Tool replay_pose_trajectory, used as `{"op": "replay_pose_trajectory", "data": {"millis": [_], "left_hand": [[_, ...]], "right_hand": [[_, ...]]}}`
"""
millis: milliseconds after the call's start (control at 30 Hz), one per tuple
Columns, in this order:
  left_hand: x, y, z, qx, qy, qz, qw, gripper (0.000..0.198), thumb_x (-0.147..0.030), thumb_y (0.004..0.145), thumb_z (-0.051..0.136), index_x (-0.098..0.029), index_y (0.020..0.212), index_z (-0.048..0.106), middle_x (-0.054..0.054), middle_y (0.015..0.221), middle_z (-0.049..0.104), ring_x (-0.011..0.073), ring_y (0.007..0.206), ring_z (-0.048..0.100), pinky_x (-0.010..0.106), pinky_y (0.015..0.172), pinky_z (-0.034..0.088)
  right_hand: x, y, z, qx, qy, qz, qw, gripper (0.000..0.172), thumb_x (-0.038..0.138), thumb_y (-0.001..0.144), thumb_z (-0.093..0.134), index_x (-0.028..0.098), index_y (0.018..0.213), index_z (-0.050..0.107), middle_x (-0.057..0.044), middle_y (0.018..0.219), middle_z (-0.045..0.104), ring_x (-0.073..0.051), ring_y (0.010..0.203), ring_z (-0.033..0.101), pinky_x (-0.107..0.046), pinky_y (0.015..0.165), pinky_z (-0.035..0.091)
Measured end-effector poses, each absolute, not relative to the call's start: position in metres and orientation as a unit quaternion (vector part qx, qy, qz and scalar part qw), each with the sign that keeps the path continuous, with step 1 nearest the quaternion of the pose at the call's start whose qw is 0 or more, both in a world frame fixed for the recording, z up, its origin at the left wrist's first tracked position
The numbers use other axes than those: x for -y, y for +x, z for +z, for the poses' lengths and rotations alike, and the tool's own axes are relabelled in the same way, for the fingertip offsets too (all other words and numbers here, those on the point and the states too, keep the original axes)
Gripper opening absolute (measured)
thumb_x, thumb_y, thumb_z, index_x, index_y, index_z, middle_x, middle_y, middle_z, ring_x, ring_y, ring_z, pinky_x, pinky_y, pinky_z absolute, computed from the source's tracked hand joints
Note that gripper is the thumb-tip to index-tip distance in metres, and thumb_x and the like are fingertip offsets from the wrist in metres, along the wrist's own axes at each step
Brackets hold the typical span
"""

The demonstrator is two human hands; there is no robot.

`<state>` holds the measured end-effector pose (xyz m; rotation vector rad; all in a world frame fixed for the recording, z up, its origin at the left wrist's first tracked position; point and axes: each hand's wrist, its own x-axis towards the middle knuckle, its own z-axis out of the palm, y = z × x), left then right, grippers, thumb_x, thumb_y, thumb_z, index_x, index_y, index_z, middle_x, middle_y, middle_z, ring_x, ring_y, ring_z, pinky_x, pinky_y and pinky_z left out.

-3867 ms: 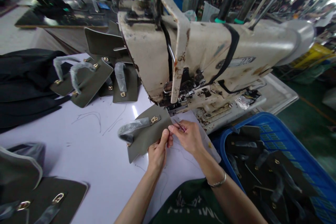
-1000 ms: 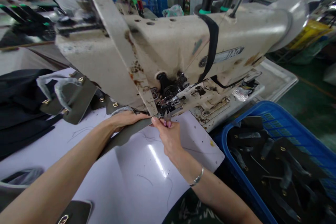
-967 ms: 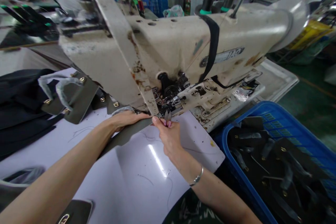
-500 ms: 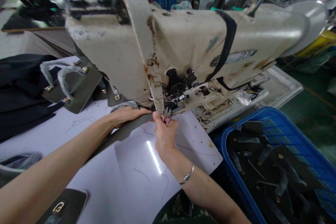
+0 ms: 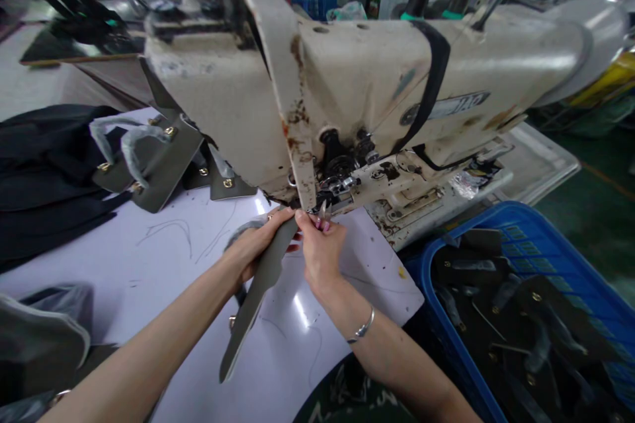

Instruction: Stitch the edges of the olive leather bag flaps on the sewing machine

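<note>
Left hand [image 5: 253, 248] grips a leather panel [image 5: 258, 294] on edge under the sewing machine [image 5: 367, 79].
Right hand [image 5: 321, 248] pinches small snips [image 5: 323, 211] beside the panel's top end, which this raised hold keeps within their reach.

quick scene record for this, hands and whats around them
left hand: grips an olive bag panel
right hand: pinches small thread snips near the panel's top end
machine: cream industrial sewing machine, worn and rust-marked, directly above the hands
surface: white table with loose threads
left of hands: olive panels with gold buckles
right of hands: blue plastic crate holding dark panels
</note>
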<state>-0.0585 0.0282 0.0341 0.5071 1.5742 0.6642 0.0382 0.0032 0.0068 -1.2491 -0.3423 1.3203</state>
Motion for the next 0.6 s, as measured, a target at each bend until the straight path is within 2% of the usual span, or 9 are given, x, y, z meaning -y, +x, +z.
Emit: {"op": "replay_pose_trajectory", "data": {"millis": [233,367,600], "left_hand": [[-0.007,-0.038,0.037,-0.649,0.176,0.352,0.651,0.043,-0.052,0.072,0.081,-0.018,0.097,0.074,0.007,0.066,0.072,0.0195,0.045,0.064,0.026,0.040,0.051],[0.008,-0.015,0.035,-0.625,0.111,0.399,0.662,0.047,-0.056,0.076,0.077,-0.019,0.105,0.071,0.005,0.075,0.074,0.0194,0.057,0.070,0.026,0.051,0.058],[0.017,0.014,0.031,-0.601,0.107,0.477,0.632,0.047,-0.056,0.086,0.065,-0.019,0.113,0.069,0.005,0.083,0.076,0.0230,0.080,0.076,0.031,0.072,0.063]], "right_hand": [[-0.002,0.052,0.009,0.185,-0.572,0.551,0.578,0.028,0.041,0.069,0.077,0.015,0.067,0.069,-0.001,0.059,0.064,-0.012,0.048,0.054,-0.022,0.041,0.038],[-0.001,0.073,0.019,0.211,-0.563,0.582,0.547,0.022,0.034,0.063,0.080,0.014,0.068,0.074,-0.003,0.059,0.067,-0.013,0.049,0.056,-0.023,0.044,0.041],[-0.005,0.098,0.026,0.256,-0.548,0.611,0.510,0.018,0.031,0.059,0.083,0.016,0.062,0.074,-0.005,0.062,0.070,-0.014,0.054,0.057,-0.024,0.048,0.043]]}}
